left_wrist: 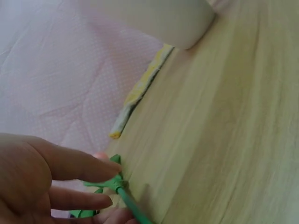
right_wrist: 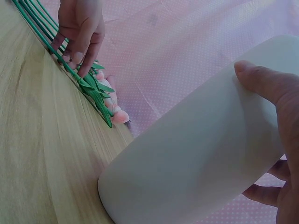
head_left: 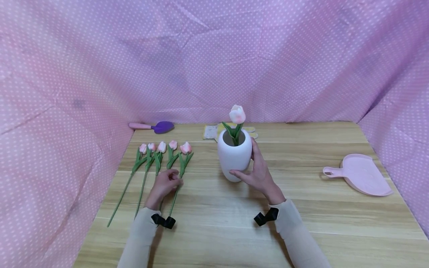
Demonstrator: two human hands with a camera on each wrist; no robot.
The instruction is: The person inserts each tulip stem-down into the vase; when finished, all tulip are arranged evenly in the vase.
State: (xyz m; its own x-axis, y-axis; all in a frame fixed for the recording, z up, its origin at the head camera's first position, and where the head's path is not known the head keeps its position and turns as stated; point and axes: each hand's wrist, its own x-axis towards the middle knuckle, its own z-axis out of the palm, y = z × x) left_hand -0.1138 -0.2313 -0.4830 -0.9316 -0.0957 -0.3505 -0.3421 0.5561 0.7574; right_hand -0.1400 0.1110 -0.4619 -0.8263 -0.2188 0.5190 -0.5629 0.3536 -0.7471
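Observation:
A white vase (head_left: 234,160) stands on the table with one pale pink tulip (head_left: 237,114) upright in it. My right hand (head_left: 259,175) grips the vase's right side, thumb across the front and fingers behind; the right wrist view shows the thumb along its wall. Left of the vase, several pink tulips lie side by side. At the rightmost lying tulip (head_left: 186,148), my left hand (head_left: 165,184) pinches the green stem (left_wrist: 133,205) just below the leaves. The left wrist view shows thumb and fingers about that stem, partly hiding it.
A purple trowel (head_left: 163,127) with a pink handle lies at the back left. Yellow and white gloves (head_left: 210,131) lie behind the vase. A pink dustpan (head_left: 363,175) rests on the right of the wooden table (head_left: 214,230). Pink dotted cloth (head_left: 214,67) hangs around it.

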